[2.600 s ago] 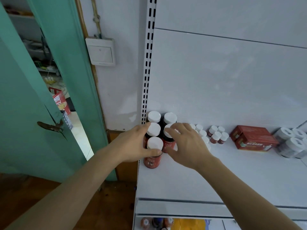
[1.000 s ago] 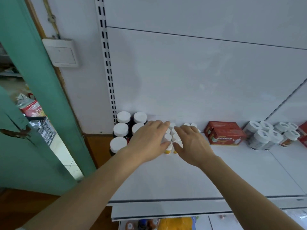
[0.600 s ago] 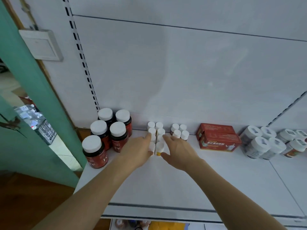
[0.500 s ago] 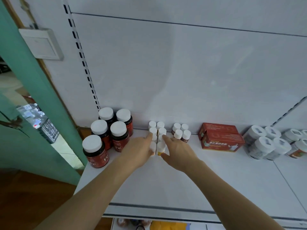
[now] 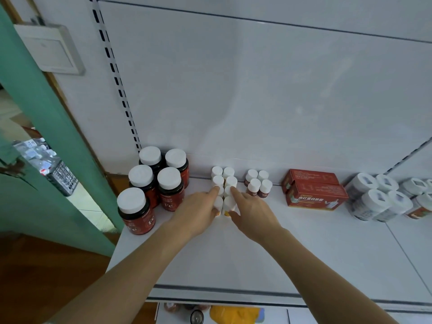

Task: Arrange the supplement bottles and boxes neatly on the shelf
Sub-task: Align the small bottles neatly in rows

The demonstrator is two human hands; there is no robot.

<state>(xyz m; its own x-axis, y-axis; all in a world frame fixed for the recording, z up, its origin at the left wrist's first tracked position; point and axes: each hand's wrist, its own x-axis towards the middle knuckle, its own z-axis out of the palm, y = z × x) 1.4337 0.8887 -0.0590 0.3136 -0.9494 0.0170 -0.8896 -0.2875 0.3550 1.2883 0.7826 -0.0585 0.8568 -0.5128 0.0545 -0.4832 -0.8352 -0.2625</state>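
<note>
hands flank the small white bottles [image 5: 224, 188]: left hand [image 5: 196, 210] and right hand [image 5: 253, 211] press flat, fingers straight, grasping nothing, squaring two columns.

Small white-capped bottles [image 5: 223, 183] upright in two touching columns, big red bottles [image 5: 156, 181] left — red boxes [image 5: 314, 190] right

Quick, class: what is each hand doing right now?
Left hand: open, straight fingers pressing the small white-capped bottles.
Right hand: open, fingers against the same bottles.
</note>
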